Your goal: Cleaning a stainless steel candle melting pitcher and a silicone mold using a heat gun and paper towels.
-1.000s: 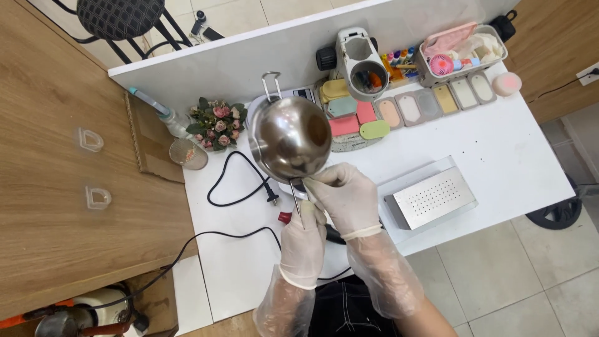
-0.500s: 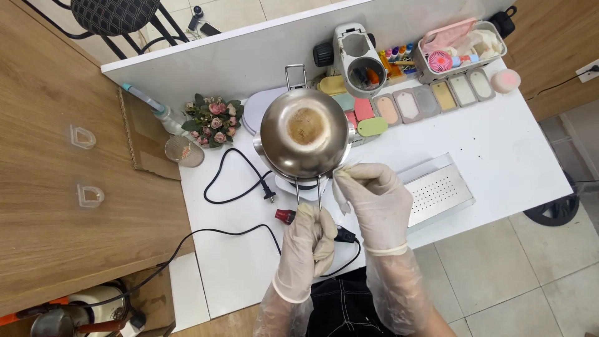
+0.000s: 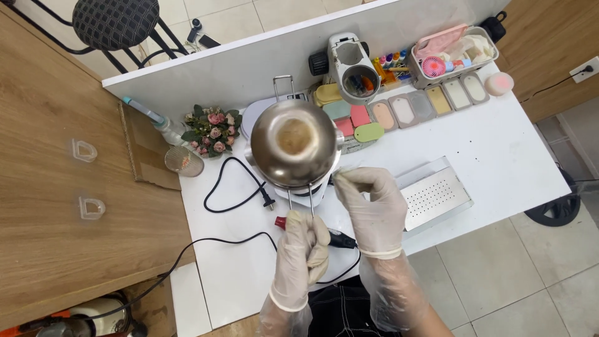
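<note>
Steel pot held level over the white table, brown residue showing in its bottom.

The white table [image 3: 499,150] carried the work; above its middle hung the steel pot [image 3: 294,145], at twelve o'clock from the gloved left hand [image 3: 304,246], which was closed around the pot's wire handle [image 3: 300,198]. The gloved right hand [image 3: 372,203], at four o'clock from the pot, pinched something small at its rim; what, I cannot tell. Judged mid-handling: the next move likely called for keeping the pot steady over the white base [image 3: 315,190] beneath.
</note>
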